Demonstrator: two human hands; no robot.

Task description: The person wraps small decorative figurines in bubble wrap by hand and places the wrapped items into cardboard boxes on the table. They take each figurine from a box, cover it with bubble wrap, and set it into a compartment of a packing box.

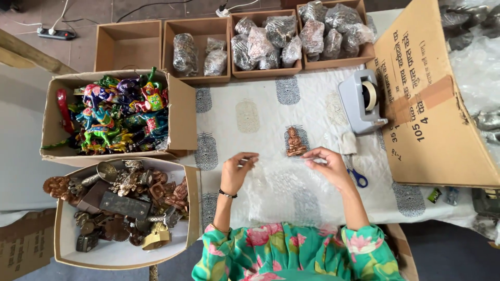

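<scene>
We note both hands, left hand (237, 169) and right hand (325, 164), pinching clear wrap (278, 179) below a copper figurine (295, 141).

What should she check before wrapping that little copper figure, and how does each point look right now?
1. Figure upright on the table cloth: ok.
2. Clear bubble wrap spread flat before her: ok.
3. Left hand and right hand pinching the wrap's far edge: cannot tell how firmly.
4. Tape dispenser loaded with a roll, near the right hand: ok.
5. Scissors beside the right hand: ok.
6. Empty box at the back: ok.
</scene>
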